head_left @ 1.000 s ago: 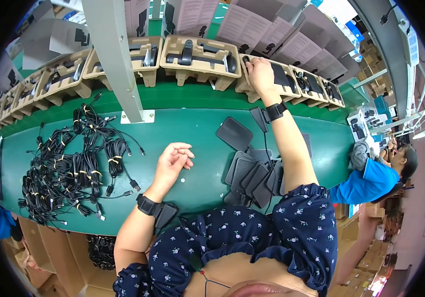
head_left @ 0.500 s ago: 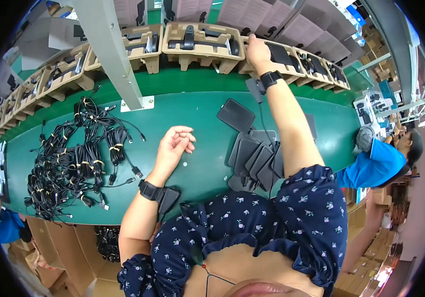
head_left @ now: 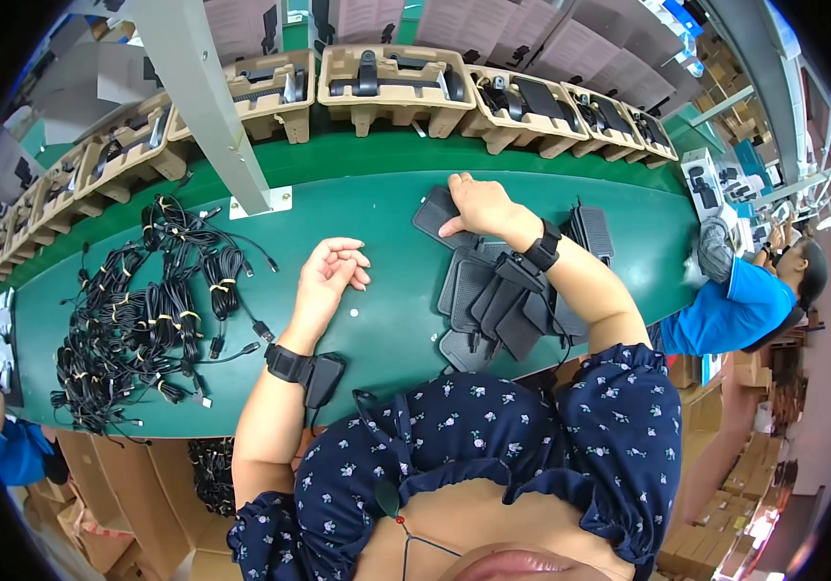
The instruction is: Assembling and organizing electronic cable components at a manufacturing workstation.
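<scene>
- Spanning part of the flat, dark grey rectangular pad with rounded corners point(head_left: 430, 217), the right hand point(head_left: 481, 205) is partly closed, with fingers at the pad's far side and thumb over its face; whether it has a firm hold cannot be told.
- That pad appears to lie flat on the smooth green worktop point(head_left: 391, 310), right of the middle and towards the far edge, just beyond the loose pile of overlapping dark grey pads point(head_left: 493, 305) that spreads towards the near edge.
- A surer grip would likely come from thumb and fingers set on opposite edges; pressing on the broad face alone could make so flat a piece slide.
- Lifting one side first should help the fingertips get underneath.
- The black strapped wrist device point(head_left: 543, 248) hangs low over the pile, so a raised wrist would lessen the chance of dragging other pads.
- The left hand point(head_left: 328, 269) is loosely curled, holding nothing, near the worktop's middle; it could steady the pad's free corner.
- Beyond the worktop's far edge stands a row of beige moulded trays point(head_left: 396, 102); bundled black cables point(head_left: 144, 310) cover its left end.
</scene>
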`<state>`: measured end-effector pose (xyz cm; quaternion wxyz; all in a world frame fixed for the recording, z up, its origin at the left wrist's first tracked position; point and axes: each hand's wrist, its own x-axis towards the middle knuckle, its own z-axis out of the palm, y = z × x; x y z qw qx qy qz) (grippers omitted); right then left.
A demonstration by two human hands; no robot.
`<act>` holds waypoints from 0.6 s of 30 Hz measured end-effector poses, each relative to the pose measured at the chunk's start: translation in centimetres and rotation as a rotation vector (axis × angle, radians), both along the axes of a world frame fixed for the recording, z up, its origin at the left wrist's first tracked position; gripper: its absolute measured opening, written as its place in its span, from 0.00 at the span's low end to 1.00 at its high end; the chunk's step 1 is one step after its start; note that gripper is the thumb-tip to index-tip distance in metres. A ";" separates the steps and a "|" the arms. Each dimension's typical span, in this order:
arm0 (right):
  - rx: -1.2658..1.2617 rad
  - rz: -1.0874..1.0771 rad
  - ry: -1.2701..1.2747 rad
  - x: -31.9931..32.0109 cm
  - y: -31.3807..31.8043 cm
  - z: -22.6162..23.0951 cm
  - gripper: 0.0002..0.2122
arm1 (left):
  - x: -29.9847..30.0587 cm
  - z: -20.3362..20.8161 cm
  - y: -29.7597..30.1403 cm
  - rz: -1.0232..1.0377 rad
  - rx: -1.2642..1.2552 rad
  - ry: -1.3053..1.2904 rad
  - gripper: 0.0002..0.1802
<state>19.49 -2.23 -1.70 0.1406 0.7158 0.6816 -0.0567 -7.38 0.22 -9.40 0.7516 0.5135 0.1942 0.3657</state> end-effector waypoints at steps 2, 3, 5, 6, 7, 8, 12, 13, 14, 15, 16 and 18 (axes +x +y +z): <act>0.057 0.071 0.069 0.0 0.7 0.7 0.32 | -0.2 0.0 0.0 0.012 -0.004 0.014 0.11; 0.047 0.061 0.129 -0.1 1.5 1.0 0.28 | -0.3 0.0 0.0 0.019 0.001 0.016 0.11; 0.121 0.092 0.218 -0.9 2.9 2.7 0.17 | -0.5 0.0 0.2 0.017 -0.011 0.022 0.11; 0.209 0.101 0.308 -0.7 3.8 3.3 0.16 | -0.5 -0.1 0.3 0.021 -0.010 0.023 0.11; 0.403 0.137 0.336 0.0 5.0 3.4 0.16 | -0.4 -0.2 0.3 0.014 -0.012 0.017 0.11; 0.531 0.133 0.410 0.3 6.5 4.4 0.16 | -0.5 -0.4 0.3 0.011 -0.016 0.013 0.11; 0.942 -0.168 0.652 4.3 12.1 6.9 0.12 | -0.1 -0.3 0.1 0.007 -0.007 -0.004 0.11; 0.971 -0.230 0.706 5.6 13.3 6.8 0.13 | 0.0 -0.2 0.1 0.000 -0.016 0.004 0.11; 0.996 -0.290 0.762 6.2 14.2 6.6 0.13 | -0.1 -0.3 0.1 -0.002 -0.027 0.014 0.11; 0.992 -0.285 0.766 6.7 14.8 6.1 0.13 | 0.0 -0.4 0.1 -0.002 -0.034 0.008 0.10; 0.967 -0.291 0.677 7.0 15.3 5.6 0.13 | 0.0 -0.4 0.0 0.006 -0.039 0.009 0.10; 0.934 -0.292 0.588 7.8 16.3 4.7 0.14 | 0.0 -0.4 -0.1 0.003 -0.050 0.023 0.10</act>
